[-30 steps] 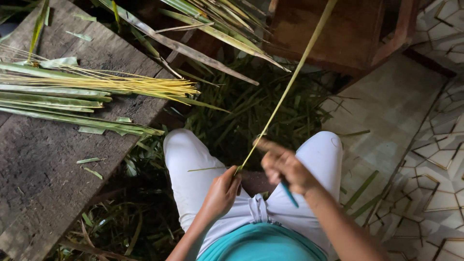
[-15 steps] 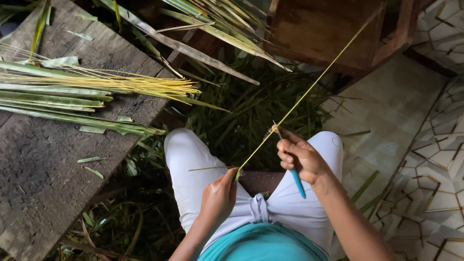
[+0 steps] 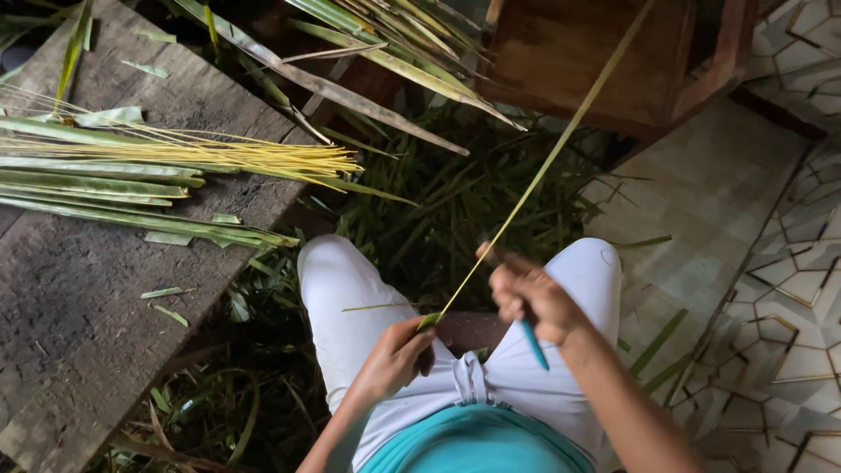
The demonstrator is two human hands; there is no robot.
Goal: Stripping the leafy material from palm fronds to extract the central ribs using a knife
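We see the palm leaf midrib (image 3: 534,180) run diagonally from lower centre to the upper right. Our left hand (image 3: 396,355) pinches its lower end between the fingertips; our right hand (image 3: 530,302), clenched on a teal-handled knife (image 3: 530,343), meets it just above.

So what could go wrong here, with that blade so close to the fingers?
The right hand works a blue-handled knife along a thin leaf strip pinched by the left hand. A slip could nick the fingers or the white-trousered knees beneath. The taut strip might also snap.
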